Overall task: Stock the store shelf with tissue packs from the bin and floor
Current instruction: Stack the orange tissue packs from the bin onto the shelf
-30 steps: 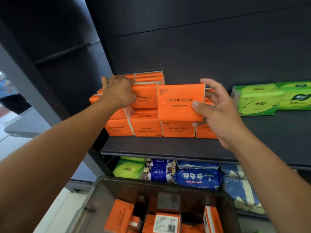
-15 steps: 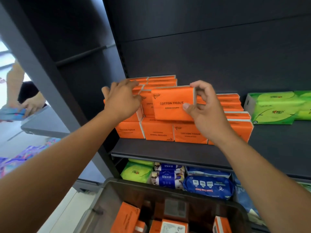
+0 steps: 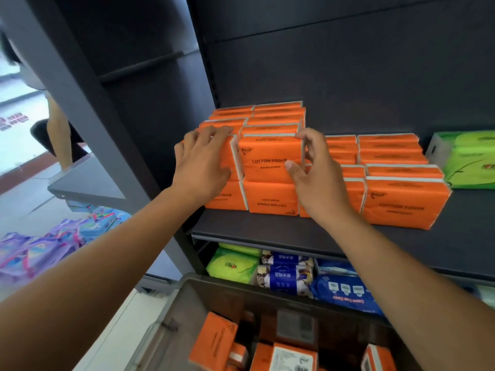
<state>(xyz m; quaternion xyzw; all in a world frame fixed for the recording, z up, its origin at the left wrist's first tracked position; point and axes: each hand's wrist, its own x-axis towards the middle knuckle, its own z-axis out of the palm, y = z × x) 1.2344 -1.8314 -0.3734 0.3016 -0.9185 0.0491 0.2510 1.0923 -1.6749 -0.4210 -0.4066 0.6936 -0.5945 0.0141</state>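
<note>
Orange tissue pack (image 3: 267, 162) stands atop another on the shelf (image 3: 267, 228).
The right hand (image 3: 318, 178) pinches its right edge; the left hand (image 3: 203, 162) lies flat, fingers spread, on the neighbouring pack (image 3: 234, 156) to the left.

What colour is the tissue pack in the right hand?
The tissue pack pinched by the right hand is orange with dark lettering; head view shows it best.

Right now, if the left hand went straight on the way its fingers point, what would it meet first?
The left hand rests on the upper-left orange cotton tissue pack, so it would push that pack against the orange packs stacked behind it; depth there is hard to judge.
</note>
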